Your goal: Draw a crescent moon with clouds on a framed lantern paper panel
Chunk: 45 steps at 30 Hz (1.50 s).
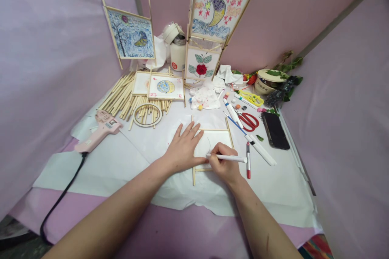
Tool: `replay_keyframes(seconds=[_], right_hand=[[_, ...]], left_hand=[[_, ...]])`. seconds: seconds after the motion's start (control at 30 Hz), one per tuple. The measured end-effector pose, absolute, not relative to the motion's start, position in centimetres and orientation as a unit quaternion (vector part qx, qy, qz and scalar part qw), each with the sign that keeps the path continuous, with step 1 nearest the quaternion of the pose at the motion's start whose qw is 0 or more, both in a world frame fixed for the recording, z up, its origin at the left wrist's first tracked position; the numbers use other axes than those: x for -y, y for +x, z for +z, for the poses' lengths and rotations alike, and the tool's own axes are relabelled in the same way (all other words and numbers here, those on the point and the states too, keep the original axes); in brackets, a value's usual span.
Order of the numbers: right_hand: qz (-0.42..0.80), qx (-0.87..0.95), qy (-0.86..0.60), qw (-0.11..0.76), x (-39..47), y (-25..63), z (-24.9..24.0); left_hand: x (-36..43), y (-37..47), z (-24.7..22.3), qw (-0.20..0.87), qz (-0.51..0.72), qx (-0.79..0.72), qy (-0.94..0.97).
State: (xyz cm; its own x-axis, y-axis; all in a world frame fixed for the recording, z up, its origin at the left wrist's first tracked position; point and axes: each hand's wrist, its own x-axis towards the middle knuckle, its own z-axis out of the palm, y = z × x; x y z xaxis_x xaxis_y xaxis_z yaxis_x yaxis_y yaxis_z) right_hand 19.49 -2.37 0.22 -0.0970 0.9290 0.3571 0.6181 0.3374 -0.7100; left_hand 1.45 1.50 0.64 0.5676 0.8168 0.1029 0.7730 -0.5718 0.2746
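Note:
Flat with its fingers spread, my left hand [183, 149] presses on the left side of a white panel [220, 139] framed by thin wooden sticks. My right hand [224, 162] grips a white marker pen [232, 158], its tip down on the panel near my left thumb. A thin curved dark line [209, 144] runs on the panel above the tip. Just right of the frame lies a silver and red marker [248, 161]. Beyond it rests a white marker [260, 149].
A pink glue gun [101, 131] with a black cord lies left. Behind are wooden sticks [121, 97], a round hoop [147, 114] and a finished moon panel [166, 87]. A tall picture lantern [221, 8] stands at the back. Red scissors [249, 122] and a phone [275, 130] lie right.

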Motion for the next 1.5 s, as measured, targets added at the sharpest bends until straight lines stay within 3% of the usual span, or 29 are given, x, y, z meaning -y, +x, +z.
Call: replay_keyframes(seconds=[0.4, 0.7, 1.5], right_hand=[[0.209, 0.727, -0.509, 0.41, 2.6, 19.4, 0.6], [0.218, 0.625, -0.587, 0.466, 2.0, 20.0, 1.3], [0.265, 0.59, -0.617, 0.448, 0.5, 20.1, 0.8]], left_hand=[[-1.6, 1.4, 0.5, 0.099, 0.106, -0.451, 0.881], [-1.6, 1.4, 0.5, 0.106, 0.109, -0.449, 0.88], [-1.6, 1.4, 0.4, 0.11, 0.101, -0.442, 0.884]])
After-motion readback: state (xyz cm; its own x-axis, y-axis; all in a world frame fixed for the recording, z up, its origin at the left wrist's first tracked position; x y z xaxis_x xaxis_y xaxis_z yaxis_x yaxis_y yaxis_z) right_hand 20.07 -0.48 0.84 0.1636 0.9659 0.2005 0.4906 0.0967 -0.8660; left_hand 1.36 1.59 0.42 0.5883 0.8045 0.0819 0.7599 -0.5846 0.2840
